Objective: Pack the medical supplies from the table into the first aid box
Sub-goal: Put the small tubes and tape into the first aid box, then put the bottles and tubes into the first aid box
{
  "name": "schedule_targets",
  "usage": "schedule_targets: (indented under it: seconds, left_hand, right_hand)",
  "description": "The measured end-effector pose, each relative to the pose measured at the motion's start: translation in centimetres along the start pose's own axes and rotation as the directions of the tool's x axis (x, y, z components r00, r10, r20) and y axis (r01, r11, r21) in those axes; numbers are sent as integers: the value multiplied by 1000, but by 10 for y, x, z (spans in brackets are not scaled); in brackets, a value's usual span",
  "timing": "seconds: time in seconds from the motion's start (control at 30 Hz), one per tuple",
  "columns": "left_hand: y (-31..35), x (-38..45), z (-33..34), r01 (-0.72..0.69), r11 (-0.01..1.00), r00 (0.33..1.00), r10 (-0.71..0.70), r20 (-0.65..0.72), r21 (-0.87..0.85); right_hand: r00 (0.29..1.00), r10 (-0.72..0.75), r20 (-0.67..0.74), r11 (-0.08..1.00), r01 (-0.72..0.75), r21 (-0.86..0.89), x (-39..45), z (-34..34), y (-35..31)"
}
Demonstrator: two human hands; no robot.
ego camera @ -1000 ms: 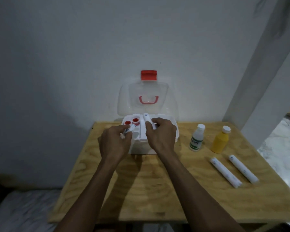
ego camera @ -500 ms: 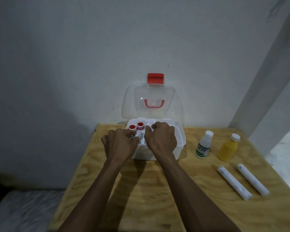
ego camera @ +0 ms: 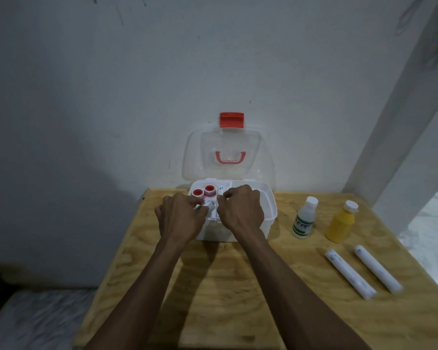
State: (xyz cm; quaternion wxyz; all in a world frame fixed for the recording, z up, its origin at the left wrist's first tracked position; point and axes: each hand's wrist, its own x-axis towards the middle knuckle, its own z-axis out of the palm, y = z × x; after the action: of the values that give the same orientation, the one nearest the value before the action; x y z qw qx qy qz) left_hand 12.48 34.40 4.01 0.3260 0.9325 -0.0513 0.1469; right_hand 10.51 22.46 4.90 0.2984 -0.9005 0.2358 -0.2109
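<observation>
left hand (ego camera: 180, 218) pinching white roll (ego camera: 208, 203), right hand (ego camera: 240, 208) curled inside first aid box (ego camera: 269, 210), its hold hidden

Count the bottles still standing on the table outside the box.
2. The white-capped clear bottle stands just right of the first aid box; the yellow bottle stands to its right. Both hands cover part of the box, so its contents may be hidden.
</observation>
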Motion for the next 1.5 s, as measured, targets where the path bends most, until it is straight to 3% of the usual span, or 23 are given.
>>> schedule_targets:
  seconds: [0.2, 0.4, 0.57, 0.7, 0.87, 1.1, 1.37, 1.5]
  left_hand:
    - [3, -9, -5, -39, 997, 999, 38, -25, -73]
    - [26, -34, -14, -132, 971, 988, 113, -103, -197]
    - [67, -66, -4, -275, 905, 960, 241, -142, -325]
    - [106, -86, 21, -308, 857, 949, 305, -76, -414]
    - [139, -93, 64, -346, 856, 928, 372, -7, -384]
    - [167, -92, 109, -266, 889, 953, 302, 40, -373]
    - [180, -92, 135, -191, 920, 981, 193, -29, -343]
    - [181, -90, 139, -212, 914, 977, 187, -103, -345]
  right_hand:
    - [998, -68, -1, 982, 67, 178, -3, -20, 7]
    - [986, -154, -67, 956, 166, 242, -18, -74, 44]
    - [971, -119, -206, 940, 177, 292, -22, -125, 93]
    - [959, -50, -280, 941, 140, 310, -15, -154, 136]
    - [936, 0, -353, 960, 100, 263, -5, -168, 183]
    - [944, 36, -327, 969, 46, 242, 6, -153, 211]
    - [924, 40, -380, 962, 67, 264, 13, -143, 221]
    - [900, -26, -435, 971, 125, 202, 16, -137, 223]
